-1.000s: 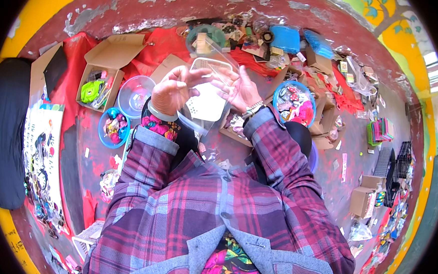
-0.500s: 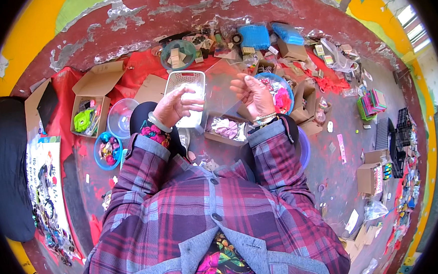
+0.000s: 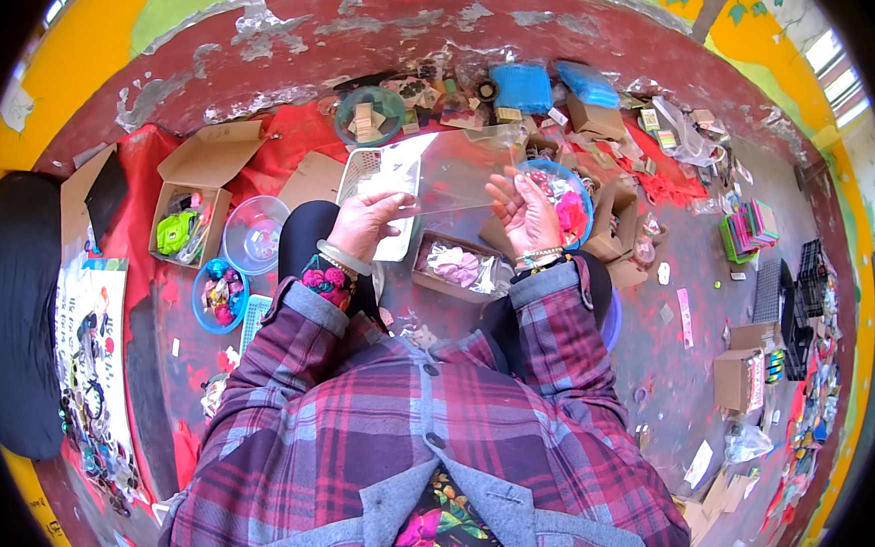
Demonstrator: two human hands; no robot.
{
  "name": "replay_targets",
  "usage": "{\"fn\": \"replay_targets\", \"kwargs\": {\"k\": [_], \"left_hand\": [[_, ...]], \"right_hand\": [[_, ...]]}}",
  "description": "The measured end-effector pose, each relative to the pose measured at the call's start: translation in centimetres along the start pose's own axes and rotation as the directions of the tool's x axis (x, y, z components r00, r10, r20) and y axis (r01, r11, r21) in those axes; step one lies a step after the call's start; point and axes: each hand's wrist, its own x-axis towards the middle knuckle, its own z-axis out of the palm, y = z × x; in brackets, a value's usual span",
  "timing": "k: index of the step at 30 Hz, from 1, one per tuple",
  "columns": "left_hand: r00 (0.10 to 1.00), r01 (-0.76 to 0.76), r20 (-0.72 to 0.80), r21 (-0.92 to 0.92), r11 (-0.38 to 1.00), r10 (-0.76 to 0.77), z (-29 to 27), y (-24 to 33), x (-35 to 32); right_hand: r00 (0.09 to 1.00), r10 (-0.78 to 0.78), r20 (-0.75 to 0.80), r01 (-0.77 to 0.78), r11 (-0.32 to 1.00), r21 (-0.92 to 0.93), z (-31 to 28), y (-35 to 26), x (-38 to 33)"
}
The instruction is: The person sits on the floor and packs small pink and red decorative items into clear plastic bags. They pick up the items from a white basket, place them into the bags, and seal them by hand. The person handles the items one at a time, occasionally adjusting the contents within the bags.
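I hold a clear plastic bag [image 3: 456, 172] stretched flat between both hands above my lap. My left hand [image 3: 369, 222] pinches its lower left corner. Along the bag's right edge my right hand [image 3: 522, 211] grips it with curled fingers. Bracelets show at both wrists, above plaid sleeves. Under the bag lies a white mesh basket [image 3: 371, 167]. A small box of pale pink items [image 3: 457, 267] sits just below my hands, between my knees.
On the left are an open cardboard box with a green item [image 3: 193, 203], a clear plastic bowl [image 3: 253, 235] and a blue bowl of colourful pieces [image 3: 220, 295]. A blue bowl with pink things [image 3: 565, 200] sits right. Blue packets [image 3: 521, 88] and small boxes crowd the far side.
My hands have moved apart and the clear bag is now spread out flat between them. The view has shifted slightly.
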Motion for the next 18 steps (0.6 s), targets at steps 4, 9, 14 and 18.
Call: {"fn": "replay_targets", "kwargs": {"k": [4,9,14,18], "left_hand": [[0.992,-0.088,-0.081,0.048,0.995,0.092,-0.1,2.6,-0.7],[0.977,-0.193,-0.085,0.052,0.980,0.197,-1.4,5.5,-1.1],[0.919,-0.377,-0.055,0.174,0.910,0.391,-2.3,6.1,-2.1],[0.872,-0.438,-0.030,0.398,0.806,0.489,-1.2,5.9,-3.2]], "right_hand": [[0.992,0.084,0.095,-0.079,0.995,-0.059,-0.7,0.0,-0.1],[0.908,0.371,0.193,-0.287,0.888,-0.359,-0.8,0.4,-0.3],[0.955,0.254,0.154,-0.115,0.795,-0.596,-1.1,0.9,0.1],[0.929,0.239,0.282,-0.038,0.822,-0.568,-0.9,-0.1,-0.3]]}}
